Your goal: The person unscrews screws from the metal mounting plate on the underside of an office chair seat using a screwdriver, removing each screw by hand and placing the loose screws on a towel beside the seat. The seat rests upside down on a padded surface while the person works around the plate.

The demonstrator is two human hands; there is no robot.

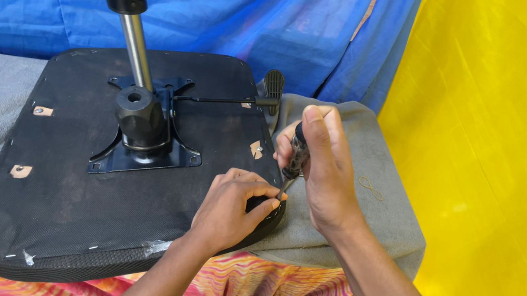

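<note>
From the head view, the right hand [323, 170] is clamped around a screwdriver [294, 159], shaft tilted down-left toward the near right edge of the upturned chair seat [57, 195]. The left hand [231, 207], fingers curled together, pinches that edge right at the tip. Grey cloth [368, 183] lies open to the right.

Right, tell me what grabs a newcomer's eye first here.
The upturned black seat fills the left, its metal plate and gas cylinder sticking up. At its right edge the right hand holds a screwdriver upright, the left hand beside its tip. A yellow sheet glares at right.
</note>
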